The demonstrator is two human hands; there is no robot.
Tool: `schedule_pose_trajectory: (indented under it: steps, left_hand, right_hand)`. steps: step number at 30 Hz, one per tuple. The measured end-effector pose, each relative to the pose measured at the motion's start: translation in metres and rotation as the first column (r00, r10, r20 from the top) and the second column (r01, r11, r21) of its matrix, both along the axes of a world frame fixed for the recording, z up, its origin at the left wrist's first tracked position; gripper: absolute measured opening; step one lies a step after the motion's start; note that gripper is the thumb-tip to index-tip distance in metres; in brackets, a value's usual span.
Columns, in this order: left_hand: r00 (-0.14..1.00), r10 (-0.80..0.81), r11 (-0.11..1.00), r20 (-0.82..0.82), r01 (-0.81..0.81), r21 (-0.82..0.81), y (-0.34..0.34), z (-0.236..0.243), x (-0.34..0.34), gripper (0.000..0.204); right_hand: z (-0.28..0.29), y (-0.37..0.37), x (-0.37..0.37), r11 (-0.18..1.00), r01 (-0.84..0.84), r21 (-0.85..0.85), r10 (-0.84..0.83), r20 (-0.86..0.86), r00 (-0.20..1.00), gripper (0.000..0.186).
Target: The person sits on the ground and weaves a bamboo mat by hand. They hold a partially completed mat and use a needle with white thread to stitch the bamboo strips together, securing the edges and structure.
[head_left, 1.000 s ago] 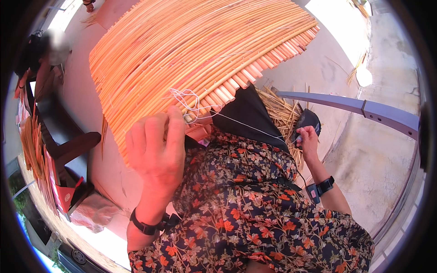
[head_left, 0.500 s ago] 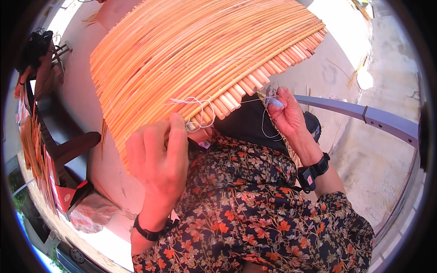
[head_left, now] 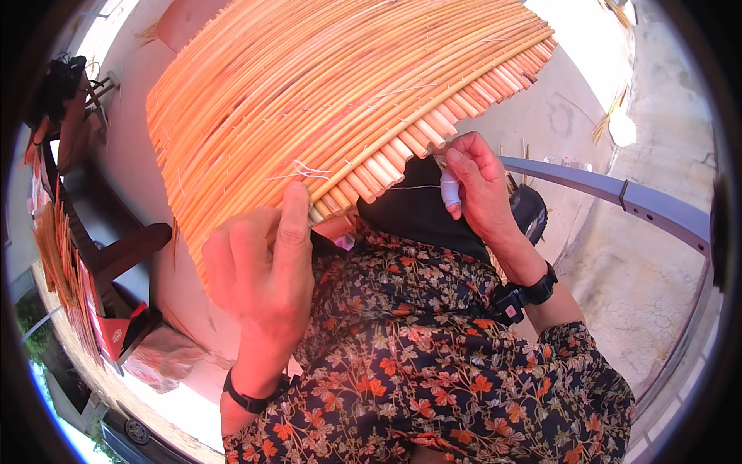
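Note:
A broad mat of straw-coloured reed stalks point(head_left: 309, 93), stitched side by side, slants across the upper middle. Another row of cut stalk ends point(head_left: 382, 166) sticks out under its near right edge. My left hand point(head_left: 259, 259) grips the mat's near corner, its index finger laid along the top beside a loose loop of white thread point(head_left: 309, 168). Just off the mat's right edge, my right hand point(head_left: 481, 182) is closed in a pinch, with a pale wrapping point(head_left: 450, 188) on one finger. White thread point(head_left: 417, 186) stretches from the stalk ends to this hand. Whether a needle is pinched there is hidden.
A grey-blue curved bar point(head_left: 603, 184) runs off to the right. Dark wooden furniture point(head_left: 116, 255) stands at the left, with a bundle of loose stalks point(head_left: 58, 255) near it. Concrete flooring point(head_left: 634, 309) lies to the right.
The thread loops near my left hand have shrunk, leaving a small one on the mat. My right hand has turned and risen slightly; the mat's near corner has shifted a little left.

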State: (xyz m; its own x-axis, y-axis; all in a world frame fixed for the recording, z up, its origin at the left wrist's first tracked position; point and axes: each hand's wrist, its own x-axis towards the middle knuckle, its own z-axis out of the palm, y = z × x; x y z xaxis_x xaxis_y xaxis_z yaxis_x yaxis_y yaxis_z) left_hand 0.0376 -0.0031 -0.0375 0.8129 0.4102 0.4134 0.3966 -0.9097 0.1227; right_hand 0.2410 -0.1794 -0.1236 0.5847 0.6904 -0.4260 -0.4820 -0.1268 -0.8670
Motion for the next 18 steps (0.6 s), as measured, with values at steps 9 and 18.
schedule_pose_trajectory:
  steps: [9, 18]
  left_hand:
    - [1.0, 0.001, 1.0, 0.023, -0.001, -0.006, -0.001, 0.004, 0.004, 0.053]
    - [0.999, -0.002, 0.999, 0.04, 0.001, 0.041, -0.001, 0.0, 0.005, 0.049]
  right_hand:
    - [0.01, 0.053, -0.035, 0.935, 0.231, 0.27, 0.025, -0.697, 0.717, 0.006]
    - [-0.005, 0.039, -0.012, 0.796, 0.56, 0.228, -0.073, -0.883, 0.463, 0.011]
